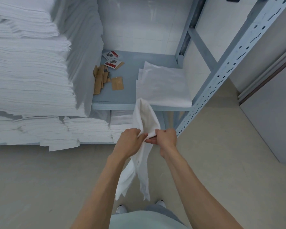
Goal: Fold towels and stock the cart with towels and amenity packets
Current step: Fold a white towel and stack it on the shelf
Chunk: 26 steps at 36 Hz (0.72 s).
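Observation:
A white towel (145, 118) hangs in front of the shelf, bunched and draped, its ends dangling towards the floor. My left hand (130, 139) grips its edge from the left. My right hand (165, 136) pinches the same edge from the right, close beside the left. On the grey shelf (130, 90) lies a small stack of folded white towels (163, 85). Left of it are brown amenity packets (104, 78) and white-and-red packets (111, 59), scattered loosely.
Tall stacks of folded white linen (30, 71) fill the left of the shelf, with more stacks (87, 129) on the shelf below. A perforated metal upright (224, 71) stands at the right. Beige floor (221, 154) spreads around my feet.

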Motion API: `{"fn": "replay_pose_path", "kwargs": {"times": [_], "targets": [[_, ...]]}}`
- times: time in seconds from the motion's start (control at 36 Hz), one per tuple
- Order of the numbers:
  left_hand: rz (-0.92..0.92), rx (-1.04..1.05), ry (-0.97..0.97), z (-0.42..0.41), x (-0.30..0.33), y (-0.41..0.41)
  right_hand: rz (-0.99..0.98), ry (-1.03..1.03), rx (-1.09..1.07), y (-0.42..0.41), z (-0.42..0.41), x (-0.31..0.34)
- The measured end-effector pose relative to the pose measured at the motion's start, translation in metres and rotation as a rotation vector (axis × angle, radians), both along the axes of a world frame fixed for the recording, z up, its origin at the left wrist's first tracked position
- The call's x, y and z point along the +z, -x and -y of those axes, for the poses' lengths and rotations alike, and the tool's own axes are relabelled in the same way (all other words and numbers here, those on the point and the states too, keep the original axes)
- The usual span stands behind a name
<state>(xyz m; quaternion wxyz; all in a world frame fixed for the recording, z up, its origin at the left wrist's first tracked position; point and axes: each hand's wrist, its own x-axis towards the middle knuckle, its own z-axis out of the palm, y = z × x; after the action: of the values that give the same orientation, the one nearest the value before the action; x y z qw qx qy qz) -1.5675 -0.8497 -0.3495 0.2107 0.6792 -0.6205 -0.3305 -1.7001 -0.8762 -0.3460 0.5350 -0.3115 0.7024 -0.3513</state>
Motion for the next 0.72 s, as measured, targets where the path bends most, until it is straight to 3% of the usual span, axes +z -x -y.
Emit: {"fn": "replay_pose_path", "kwargs": {"times": [0.36, 0.56, 0.72], "targets": [[-0.041, 0.000, 0.036, -0.002, -0.001, -0.012, 0.154, 0.032, -0.111, -0.016, -0.003, 0.007], [0.042, -0.205, -0.115, -0.003, 0.000, -0.017, 0.192, 0.012, -0.135, -0.013, -0.004, 0.008], [0.081, -0.091, 0.039, -0.010, -0.003, -0.012, 0.153, 0.029, -0.053, -0.012, -0.013, 0.003]]}}
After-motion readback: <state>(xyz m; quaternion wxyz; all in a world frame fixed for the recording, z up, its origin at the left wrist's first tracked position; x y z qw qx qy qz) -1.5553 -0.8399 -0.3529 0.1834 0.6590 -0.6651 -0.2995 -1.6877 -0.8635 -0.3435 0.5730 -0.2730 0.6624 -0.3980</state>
